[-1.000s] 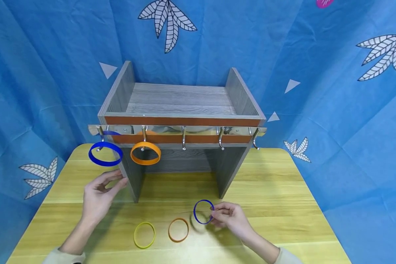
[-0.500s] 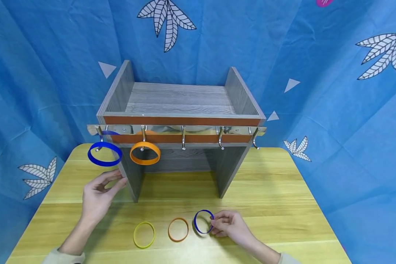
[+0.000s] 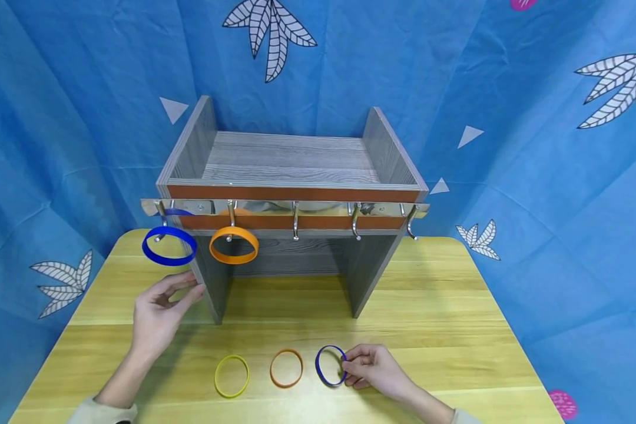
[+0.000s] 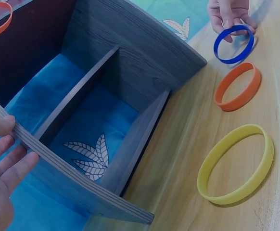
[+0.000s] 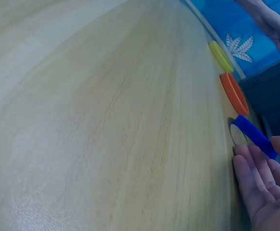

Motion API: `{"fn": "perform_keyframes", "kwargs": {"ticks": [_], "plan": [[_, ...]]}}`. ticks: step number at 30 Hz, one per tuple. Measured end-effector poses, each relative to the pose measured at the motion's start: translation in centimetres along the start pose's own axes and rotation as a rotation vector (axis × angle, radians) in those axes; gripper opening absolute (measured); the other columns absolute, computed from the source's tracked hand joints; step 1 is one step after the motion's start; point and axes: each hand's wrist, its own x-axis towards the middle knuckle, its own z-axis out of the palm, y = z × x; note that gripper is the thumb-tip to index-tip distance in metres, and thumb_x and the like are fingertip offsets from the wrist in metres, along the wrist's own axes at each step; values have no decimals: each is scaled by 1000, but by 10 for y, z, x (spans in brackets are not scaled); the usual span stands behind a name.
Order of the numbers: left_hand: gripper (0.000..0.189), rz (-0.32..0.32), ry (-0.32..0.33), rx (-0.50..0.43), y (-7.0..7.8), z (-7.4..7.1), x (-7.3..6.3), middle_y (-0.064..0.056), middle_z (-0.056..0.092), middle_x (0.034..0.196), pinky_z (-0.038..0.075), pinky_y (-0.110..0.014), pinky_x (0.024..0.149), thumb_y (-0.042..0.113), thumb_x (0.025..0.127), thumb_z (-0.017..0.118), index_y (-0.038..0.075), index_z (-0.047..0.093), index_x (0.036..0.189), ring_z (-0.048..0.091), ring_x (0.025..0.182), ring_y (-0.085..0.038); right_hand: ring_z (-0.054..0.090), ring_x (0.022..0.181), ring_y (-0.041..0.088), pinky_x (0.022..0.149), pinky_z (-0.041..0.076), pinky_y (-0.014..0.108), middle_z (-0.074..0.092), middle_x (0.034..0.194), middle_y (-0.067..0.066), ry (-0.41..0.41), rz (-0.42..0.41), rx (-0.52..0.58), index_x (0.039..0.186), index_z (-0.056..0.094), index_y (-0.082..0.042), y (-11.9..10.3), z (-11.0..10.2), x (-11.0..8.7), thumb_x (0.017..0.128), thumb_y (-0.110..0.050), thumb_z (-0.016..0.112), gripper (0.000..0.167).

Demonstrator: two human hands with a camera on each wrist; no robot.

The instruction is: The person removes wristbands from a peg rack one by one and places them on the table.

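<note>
At the front right of the table, my right hand [image 3: 373, 372] pinches the near side of a blue wristband [image 3: 331, 366] between thumb and fingers. The band is slightly tilted, low over the tabletop; in the right wrist view its shadow shows beside it. To its left lie an orange wristband [image 3: 286, 368] and a yellow wristband [image 4: 235, 164]. My left hand [image 3: 159, 312] grips the front edge of the grey shelf's left side panel [image 4: 82, 175], thumb on one side and fingers on the other. Another blue wristband [image 3: 169, 247] and an orange one [image 3: 234, 246] hang from the two leftmost hooks.
A grey wooden shelf [image 3: 291, 156] stands at the table's back. Across its front runs a metal rail [image 3: 318, 208] with several hooks, which jut toward me. The wooden table [image 3: 429, 335] extends on both sides, and a blue patterned cloth [image 3: 360, 53] hangs behind.
My right hand has lowered the blue wristband toward the tabletop, nearer to me and slightly to the right. My left hand stays on the panel, and the other bands have not moved.
</note>
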Motion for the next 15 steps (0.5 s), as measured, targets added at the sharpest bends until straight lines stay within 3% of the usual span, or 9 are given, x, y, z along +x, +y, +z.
{"fn": "perform_keyframes", "kwargs": {"ticks": [8,15], "plan": [[25,14,-14,-19,0,1,1,11,82,104,67,-20,73,-25,85,70,-16,71,109,78,91,-3,73,73,9,67,67,22,78,100,26,-18,20,-5,120,61,16,2,-3,1,101,-10,69,33],[25,3,-9,-13,1,0,1,11,82,103,67,-20,72,-25,85,70,-16,72,108,78,91,-3,72,69,9,63,67,22,79,91,18,-27,39,-10,121,62,14,3,-3,0,98,-8,71,33]]}}
